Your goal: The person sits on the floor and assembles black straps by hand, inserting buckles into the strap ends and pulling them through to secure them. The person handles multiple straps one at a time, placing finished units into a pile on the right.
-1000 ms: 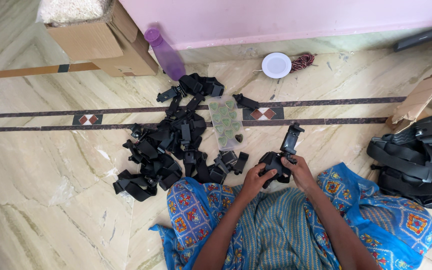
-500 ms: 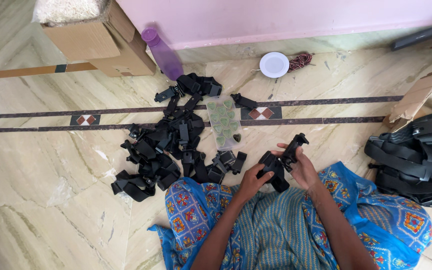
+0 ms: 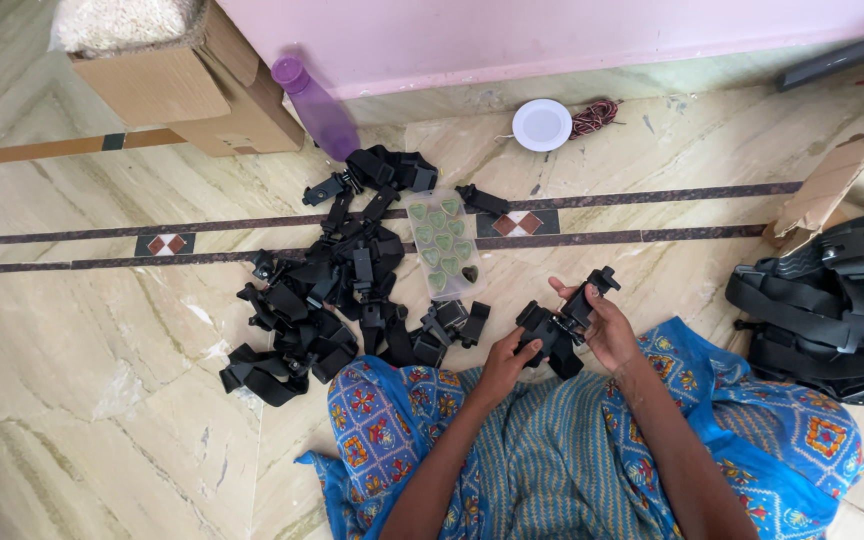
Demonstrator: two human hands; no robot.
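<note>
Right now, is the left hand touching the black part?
Touching. The head view shows the left hand gripping the black part from below, fingers wrapped on it; the right hand holds its other end.

Brown cardboard box [image 3: 207,95] top left (open); clear blister tray [image 3: 442,245] mid-floor.

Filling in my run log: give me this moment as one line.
left hand: holds black strap piece | right hand: holds black clip | floor: pile of black parts, heart tray

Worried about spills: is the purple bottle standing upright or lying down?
Tilted: the purple bottle leans against the cardboard box, its cap on.
</note>
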